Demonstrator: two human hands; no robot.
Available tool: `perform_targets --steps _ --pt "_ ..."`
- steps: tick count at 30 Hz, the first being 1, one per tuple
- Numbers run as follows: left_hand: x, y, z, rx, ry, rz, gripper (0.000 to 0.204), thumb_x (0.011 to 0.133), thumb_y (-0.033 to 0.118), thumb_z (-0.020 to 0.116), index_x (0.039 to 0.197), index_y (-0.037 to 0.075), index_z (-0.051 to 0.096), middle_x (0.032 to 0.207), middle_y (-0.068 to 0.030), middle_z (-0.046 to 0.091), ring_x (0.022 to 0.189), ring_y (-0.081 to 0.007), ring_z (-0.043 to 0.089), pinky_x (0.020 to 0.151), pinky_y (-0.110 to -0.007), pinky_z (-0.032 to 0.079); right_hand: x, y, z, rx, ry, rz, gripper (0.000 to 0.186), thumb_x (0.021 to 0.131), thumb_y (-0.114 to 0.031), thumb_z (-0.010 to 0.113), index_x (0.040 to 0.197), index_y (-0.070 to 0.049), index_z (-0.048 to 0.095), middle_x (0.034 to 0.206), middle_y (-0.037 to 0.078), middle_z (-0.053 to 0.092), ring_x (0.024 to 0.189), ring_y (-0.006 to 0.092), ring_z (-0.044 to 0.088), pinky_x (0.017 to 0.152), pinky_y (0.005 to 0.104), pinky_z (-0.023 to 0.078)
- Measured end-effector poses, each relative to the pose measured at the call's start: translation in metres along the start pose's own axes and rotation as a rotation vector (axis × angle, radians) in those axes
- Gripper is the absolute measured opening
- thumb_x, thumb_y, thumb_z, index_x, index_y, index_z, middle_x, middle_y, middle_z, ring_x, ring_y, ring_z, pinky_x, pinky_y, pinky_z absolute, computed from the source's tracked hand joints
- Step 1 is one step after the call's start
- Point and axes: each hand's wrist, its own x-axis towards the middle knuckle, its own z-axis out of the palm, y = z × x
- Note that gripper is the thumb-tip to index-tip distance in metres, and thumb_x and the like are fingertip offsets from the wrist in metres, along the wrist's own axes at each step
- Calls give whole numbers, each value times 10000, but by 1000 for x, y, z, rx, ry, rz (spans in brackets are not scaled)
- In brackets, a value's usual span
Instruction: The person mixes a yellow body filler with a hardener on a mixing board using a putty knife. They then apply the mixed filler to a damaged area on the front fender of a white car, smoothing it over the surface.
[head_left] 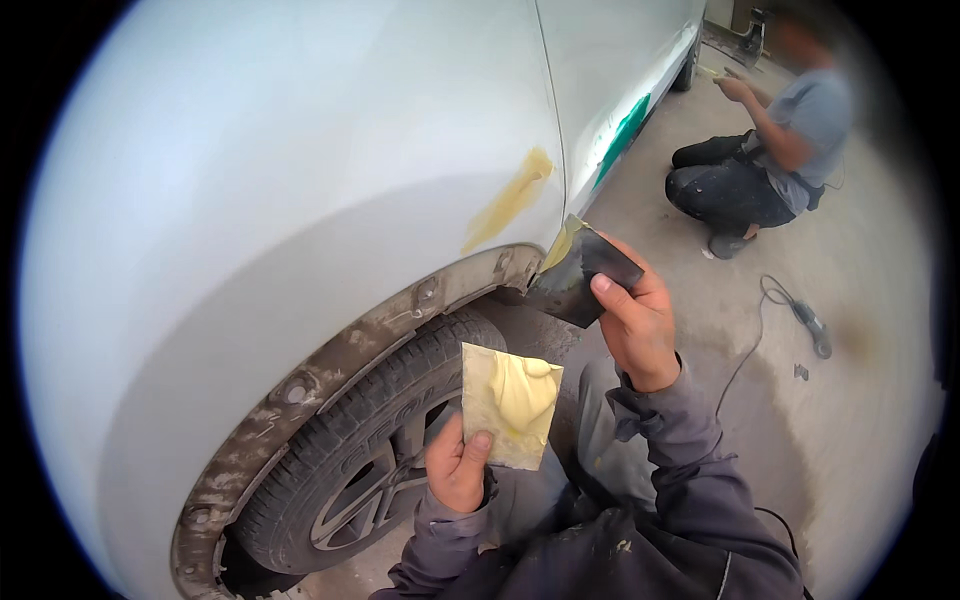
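Note:
My left hand (460, 466) pinches the lower corner of a flat, pale board (481, 400) in front of the wheel. A thick mound of yellow body filler (522, 392) sits on that board. Between thumb and fingers, my right hand (641, 322) grips a dark, flat filler spreader (583, 277). Yellow filler coats its far edge, which is at the wheel arch edge and seems to be at or near the panel; contact cannot be made out. Just above, a smear of yellow filler (510, 200) runs slantwise across the white car panel (330, 130).
Below the scuffed wheel arch edge (340, 360) is the tyre (390, 390). A green patch (622, 138) marks the lower door. At the far right a co-worker (780, 140) crouches on the floor. A corded power tool (812, 328) lies on the floor, its cable trailing toward me.

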Motion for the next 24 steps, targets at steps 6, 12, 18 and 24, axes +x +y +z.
perform_targets --steps 6,12,18,24 --pt "34 3 22 -52 -50 4 328 979 184 531 1179 -76 535 1037 -66 623 919 -93 543 820 -231 429 -40 -18 -28 -288 -287 27 352 885 30 518 1233 23 571 1201 153 583 1086 216 563 951 299 417" --pt "42 2 33 9 -29 -25 272 981 144 512 1150 -66 546 1024 -61 624 912 -87 540 813 -225 427 -48 -5 -41 -905 -124 -405 435 787 90 528 1155 -102 658 1161 123 595 1069 288 588 975 401 450" --pt "40 5 50 186 100 56 218 982 135 507 1058 -63 556 895 -55 631 791 -70 518 711 -231 430 -62 11 -30 -1167 -340 -740 396 725 -86 644 1097 -209 697 1149 62 604 1095 258 580 988 460 462" --pt "36 1 40 503 318 174 222 974 146 513 981 -72 556 732 -75 603 648 -69 483 616 -232 418 -57 13 -50 -835 -396 -344 422 819 34 537 1187 -142 647 1086 86 618 937 204 599 875 357 478"
